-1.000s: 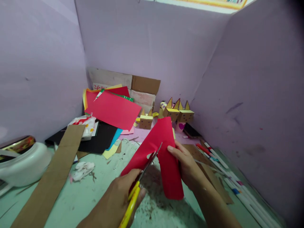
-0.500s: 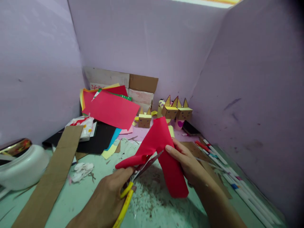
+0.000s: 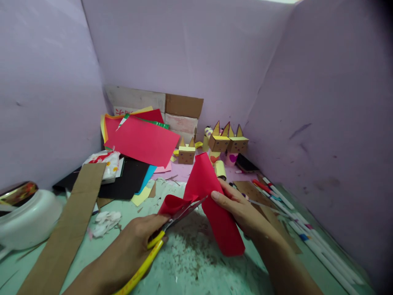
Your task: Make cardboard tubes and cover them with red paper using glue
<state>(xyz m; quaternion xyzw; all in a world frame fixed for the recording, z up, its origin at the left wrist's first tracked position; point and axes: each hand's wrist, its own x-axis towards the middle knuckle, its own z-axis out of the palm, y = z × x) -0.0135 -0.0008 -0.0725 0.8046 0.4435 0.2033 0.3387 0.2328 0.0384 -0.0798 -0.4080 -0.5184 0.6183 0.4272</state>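
Note:
My left hand [image 3: 135, 241] is closed around the yellow handles of a pair of scissors [image 3: 144, 262]. The blades point up and to the right, lying in a cut in a red sheet of paper [image 3: 222, 229]. One strip of the paper curls over beside the blades, above my left hand. With thumb and fingers, my right hand [image 3: 235, 203] pinches the paper's right side, close to the blade tips. The paper is held up over the table and bends at its top.
Little cardboard animal-head boxes [image 3: 219, 143] with pointed ears stand at the back, near a phone [image 3: 246, 164]. Coloured sheets [image 3: 141, 139] are stacked behind left. A cardboard strip [image 3: 67, 221] and a white pot [image 3: 27, 217] lie left; markers [image 3: 322, 250] line the right.
My left hand and the scissors have shifted a little left and down, and the curled strip looks more rolled. My right hand keeps its pinch on the paper.

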